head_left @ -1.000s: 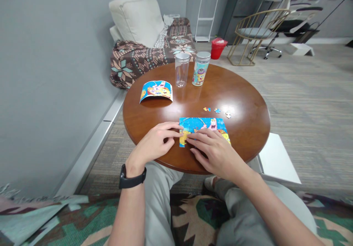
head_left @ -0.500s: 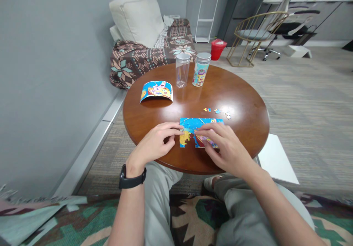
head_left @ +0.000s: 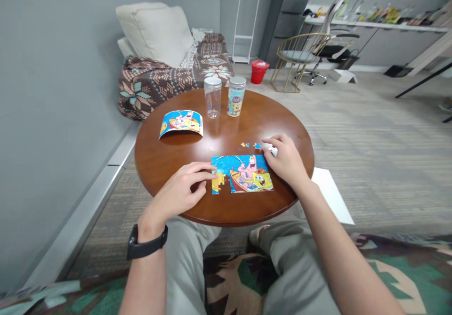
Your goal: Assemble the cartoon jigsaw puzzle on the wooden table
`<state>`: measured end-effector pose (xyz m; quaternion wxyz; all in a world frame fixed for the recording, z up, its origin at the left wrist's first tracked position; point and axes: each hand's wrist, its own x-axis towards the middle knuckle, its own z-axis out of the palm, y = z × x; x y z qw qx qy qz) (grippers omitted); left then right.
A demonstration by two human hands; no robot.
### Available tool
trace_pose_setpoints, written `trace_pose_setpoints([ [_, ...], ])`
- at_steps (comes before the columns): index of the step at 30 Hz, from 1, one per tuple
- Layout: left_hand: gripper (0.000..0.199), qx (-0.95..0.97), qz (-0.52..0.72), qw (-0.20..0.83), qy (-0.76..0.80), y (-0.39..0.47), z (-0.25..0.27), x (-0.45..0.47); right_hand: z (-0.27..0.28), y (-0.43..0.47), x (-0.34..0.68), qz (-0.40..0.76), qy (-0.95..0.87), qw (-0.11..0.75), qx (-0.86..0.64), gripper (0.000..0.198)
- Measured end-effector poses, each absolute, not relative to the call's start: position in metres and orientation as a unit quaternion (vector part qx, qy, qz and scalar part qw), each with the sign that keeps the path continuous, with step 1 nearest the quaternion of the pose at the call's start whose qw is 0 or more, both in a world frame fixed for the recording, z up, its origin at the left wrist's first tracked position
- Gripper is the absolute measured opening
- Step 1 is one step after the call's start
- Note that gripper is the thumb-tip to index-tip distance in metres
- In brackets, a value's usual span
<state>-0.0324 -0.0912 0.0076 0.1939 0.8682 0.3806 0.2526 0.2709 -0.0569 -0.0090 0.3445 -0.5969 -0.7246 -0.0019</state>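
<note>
A cartoon jigsaw puzzle (head_left: 247,173) lies flat near the front of the round table, with a gap in its lower left part. My left hand (head_left: 180,185) rests at the puzzle's left edge, fingers stretched out and touching it, nothing held. Beyond the puzzle's upper right corner, my right hand (head_left: 284,159) reaches over the loose pieces with its fingers apart. One loose piece (head_left: 245,144) is yellow, red and blue. Beside it lies a blue piece (head_left: 257,146), close to my right fingertips. The third loose piece is partly hidden under that hand.
On the brown table (head_left: 162,164) stand a clear lidded jar (head_left: 213,99) and a printed jar (head_left: 236,98). A curved picture sheet (head_left: 181,122) lies at the left. A draped sofa (head_left: 169,79), a red bin (head_left: 259,72) and a gold-framed chair (head_left: 298,58) are behind.
My right hand has left the puzzle and moved up and right to the loose pieces, uncovering the picture. My left hand stays at the left edge. The camera view has turned right.
</note>
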Motion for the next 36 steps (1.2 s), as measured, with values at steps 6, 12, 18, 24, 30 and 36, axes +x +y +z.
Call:
trace_pose_setpoints([
  [6, 0.034, 0.859, 0.253, 0.192, 0.402, -0.089, 0.005, -0.031, -0.015, -0.039, 0.272, 0.004, -0.734, 0.313, -0.602, 0.021],
  [12, 0.035, 0.860, 0.241, 0.188, 0.409, -0.089, 0.003, -0.031, -0.015, -0.040, 0.273, 0.014, -0.727, 0.318, -0.608, 0.010],
  [18, 0.033, 0.862, 0.251, 0.193, 0.395, -0.088, 0.002, -0.032, -0.009, -0.042, 0.270, 0.055, -0.717, 0.343, -0.604, 0.006],
  [24, 0.034, 0.863, 0.267, 0.205, 0.377, -0.088, 0.003, -0.033, -0.001, -0.055, 0.263, 0.070, -0.724, 0.370, -0.578, 0.005],
  [30, 0.032, 0.860, 0.271, 0.204, 0.381, -0.088, 0.003, -0.033, -0.003, -0.057, 0.273, 0.039, -0.724, 0.359, -0.588, 0.013],
  [36, 0.031, 0.860, 0.264, 0.197, 0.390, -0.088, 0.003, -0.033, -0.001, -0.039, 0.270, 0.039, -0.766, 0.285, -0.575, 0.020],
])
